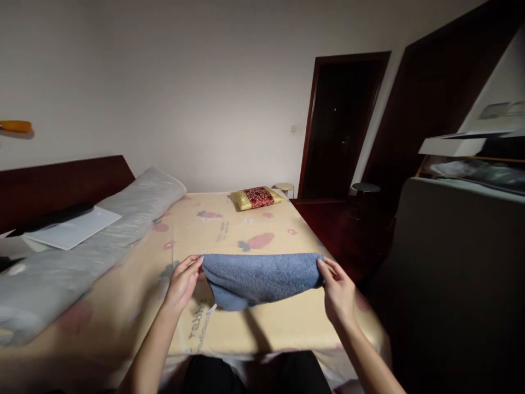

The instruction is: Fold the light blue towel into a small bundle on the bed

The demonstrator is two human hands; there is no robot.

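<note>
Left hand [183,283]: fingers pinched on the left end of a blue terry-cloth towel [258,279], held just above the bed [287,323].
Right hand [337,293]: fingers gripping the right end of the same towel, level with the left hand.
Blue towel: folded, stretched between both hands, upper edge taut, lower edge sagging in a curve; hanging over the near end of the bed, close to the near edge, casting a shadow on the sheet.
Bed: covered by a pale yellow sheet with pink and blue cartoon prints and lettering.
Far edge of the bed: small red-and-gold patterned cushion [256,197].
Left side of the bed: long grey rolled quilt [82,251], with a flat white sheet-like object [71,228] lying on top.
Beyond the far right corner: dark wooden doorway [342,126].
</note>
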